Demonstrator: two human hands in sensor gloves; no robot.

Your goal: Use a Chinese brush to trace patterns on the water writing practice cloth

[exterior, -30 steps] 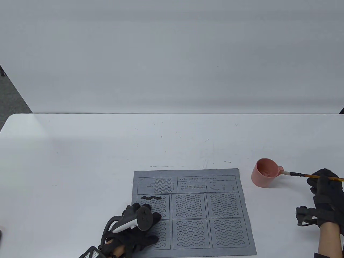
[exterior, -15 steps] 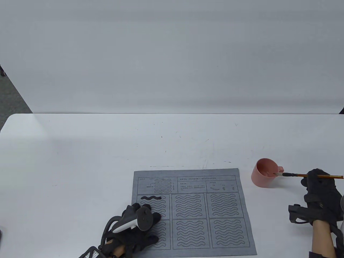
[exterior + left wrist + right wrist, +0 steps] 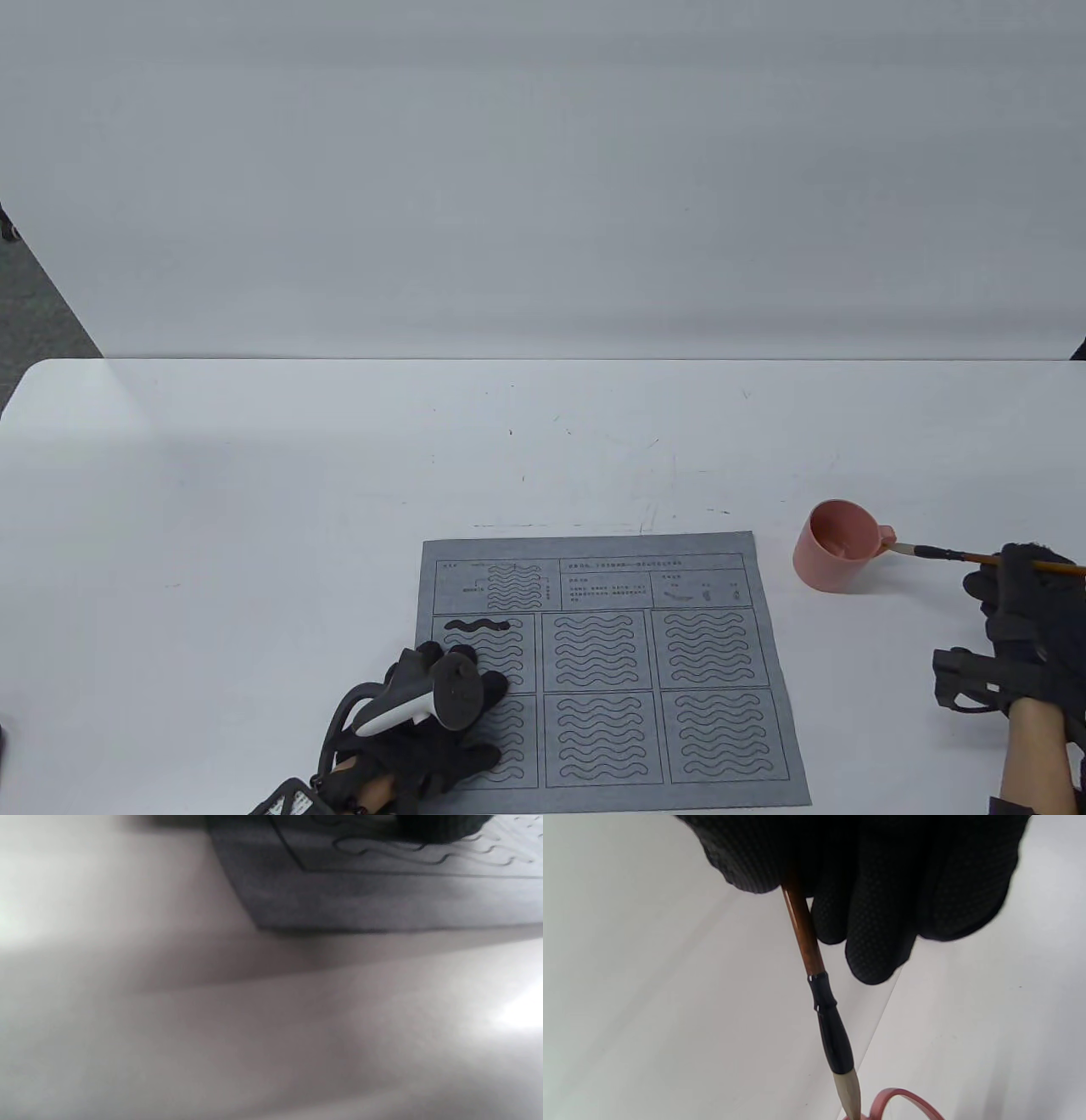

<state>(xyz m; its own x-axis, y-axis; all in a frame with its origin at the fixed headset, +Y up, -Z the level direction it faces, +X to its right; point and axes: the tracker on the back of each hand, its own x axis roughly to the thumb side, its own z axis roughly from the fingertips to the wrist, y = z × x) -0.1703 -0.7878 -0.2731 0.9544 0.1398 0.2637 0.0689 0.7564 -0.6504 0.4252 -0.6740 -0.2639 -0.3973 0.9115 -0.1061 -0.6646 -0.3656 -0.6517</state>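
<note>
The grey practice cloth [image 3: 653, 586] lies flat at the table's front, printed with boxes of wavy outlines; one wave at the top left box is filled black [image 3: 478, 626]. My left hand [image 3: 441, 713] rests flat on the cloth's lower left part. The cloth's corner shows blurred in the left wrist view [image 3: 339, 899]. My right hand [image 3: 1022, 607] grips the brown-handled brush [image 3: 967, 556] at the far right. The brush's pale tip [image 3: 849, 1092] is at the rim of the pink cup [image 3: 836, 543], by its handle.
The white table [image 3: 339, 475] stretches behind and left of the cloth. Its far edge meets a plain grey wall. The cup stands just right of the cloth's top right corner.
My right hand moved the brush tip left into the cup half a second ago, then drew it back right to the cup's rim. My left hand has not moved.
</note>
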